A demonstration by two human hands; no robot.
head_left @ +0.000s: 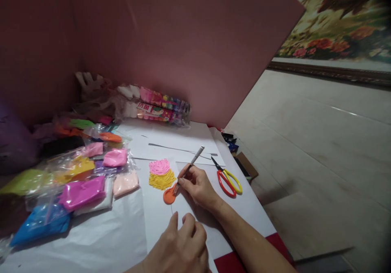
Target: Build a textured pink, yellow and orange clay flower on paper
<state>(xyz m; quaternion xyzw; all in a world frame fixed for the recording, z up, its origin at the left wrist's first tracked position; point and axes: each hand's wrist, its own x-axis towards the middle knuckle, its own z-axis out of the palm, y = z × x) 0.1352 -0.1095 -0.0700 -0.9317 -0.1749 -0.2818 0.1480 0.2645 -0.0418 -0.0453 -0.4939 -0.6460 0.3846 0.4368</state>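
My right hand (198, 185) pinches a slim metal craft tool (197, 155) with a ridged handle. Its lower end meets a flat piece of orange clay (169, 196) on a white sheet of paper (155, 220). Just above the orange piece sits textured yellow clay (161, 180), topped by a pink clay patch (159, 167). Below, my left hand (180, 244) rests over the paper, its fingers apart and partly bent, holding nothing visible. A thin line runs down the paper from the orange clay.
Scissors (227, 181) with red and yellow handles lie to the right. On the left are several bagged clay packs, including a blue one (42, 224) and a magenta one (82, 193). Wrapped clay sticks (155, 108) stand against the pink panel (171, 41) behind.
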